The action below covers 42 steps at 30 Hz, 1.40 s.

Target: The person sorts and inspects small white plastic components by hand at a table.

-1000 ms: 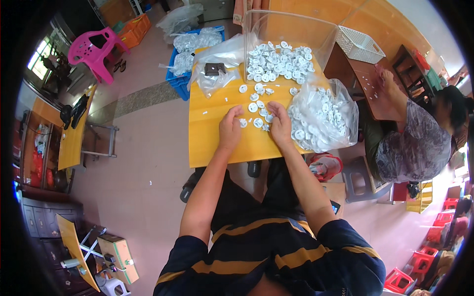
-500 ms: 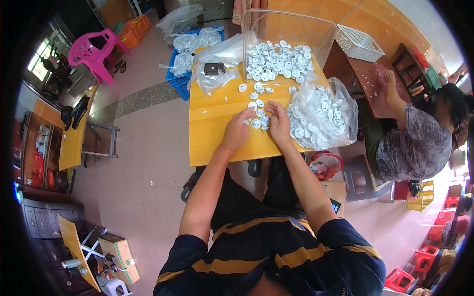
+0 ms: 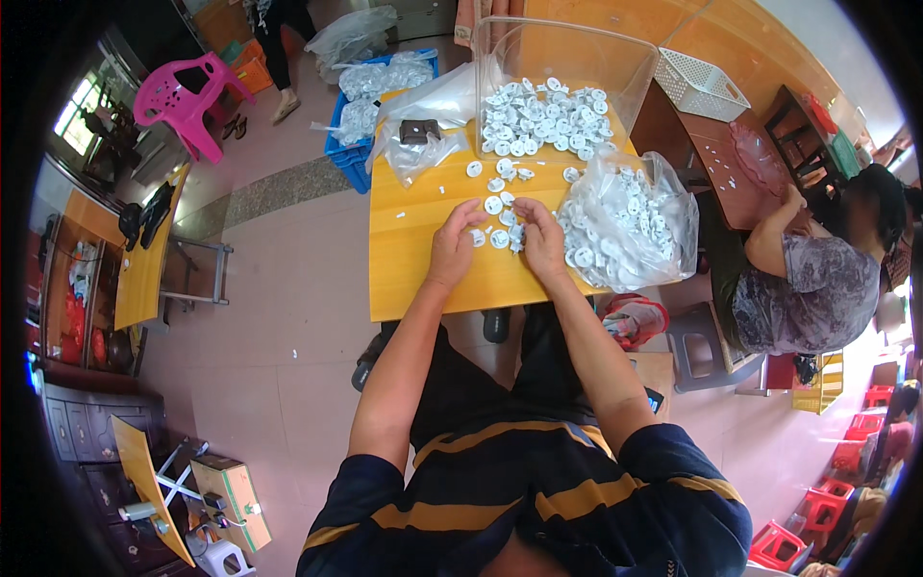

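Several small white round plastic parts lie in a loose group on the yellow wooden table in front of me. My left hand rests at the left of this group, fingers curved and apart, with one white part by its thumb. Opposite it, my right hand curves around the group's right side, fingers apart, close to a few parts. No part is visibly gripped in either hand. Right of my right hand sits a clear plastic bag full of the same parts.
A clear plastic bin holding many white parts stands at the table's far side. Beside it are a dark brown box and plastic film. A blue crate stands off the far left corner. A seated person works at a brown table on the right.
My left hand has drawn slightly left, away from the parts. My right hand barely moved. A walking person's legs have appeared at the far left, and the seated person's arm has lowered.
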Each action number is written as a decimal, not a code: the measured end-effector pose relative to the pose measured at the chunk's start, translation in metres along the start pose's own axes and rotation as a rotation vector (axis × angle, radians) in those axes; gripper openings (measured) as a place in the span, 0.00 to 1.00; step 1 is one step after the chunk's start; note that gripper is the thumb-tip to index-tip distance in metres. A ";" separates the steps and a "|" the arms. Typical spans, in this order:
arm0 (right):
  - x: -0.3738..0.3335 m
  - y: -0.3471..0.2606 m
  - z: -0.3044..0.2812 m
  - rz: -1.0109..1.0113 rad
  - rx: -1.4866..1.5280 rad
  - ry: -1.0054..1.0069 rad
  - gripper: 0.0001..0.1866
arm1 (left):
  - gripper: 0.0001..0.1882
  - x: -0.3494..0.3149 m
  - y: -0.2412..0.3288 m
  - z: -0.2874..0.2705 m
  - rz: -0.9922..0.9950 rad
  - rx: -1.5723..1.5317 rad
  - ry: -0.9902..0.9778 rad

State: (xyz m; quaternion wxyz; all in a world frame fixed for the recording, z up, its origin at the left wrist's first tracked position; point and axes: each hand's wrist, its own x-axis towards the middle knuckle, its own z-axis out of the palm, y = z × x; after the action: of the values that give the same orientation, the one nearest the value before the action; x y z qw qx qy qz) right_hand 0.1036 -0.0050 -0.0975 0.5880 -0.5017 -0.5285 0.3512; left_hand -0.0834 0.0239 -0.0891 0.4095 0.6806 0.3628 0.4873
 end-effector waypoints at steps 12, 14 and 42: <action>0.001 -0.002 -0.002 -0.004 -0.003 0.008 0.27 | 0.31 0.001 0.000 0.001 0.000 -0.014 -0.004; 0.001 -0.002 -0.002 0.002 0.005 0.008 0.27 | 0.31 0.001 -0.001 0.001 0.003 -0.015 -0.004; 0.003 0.009 -0.003 -0.063 0.016 -0.022 0.24 | 0.30 -0.002 0.006 0.003 -0.014 0.025 -0.010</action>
State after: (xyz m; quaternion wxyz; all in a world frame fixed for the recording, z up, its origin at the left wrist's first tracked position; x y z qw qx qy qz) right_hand 0.1085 -0.0006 -0.1049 0.5967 -0.4761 -0.5479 0.3421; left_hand -0.0809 0.0195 -0.0852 0.4063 0.6856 0.3714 0.4765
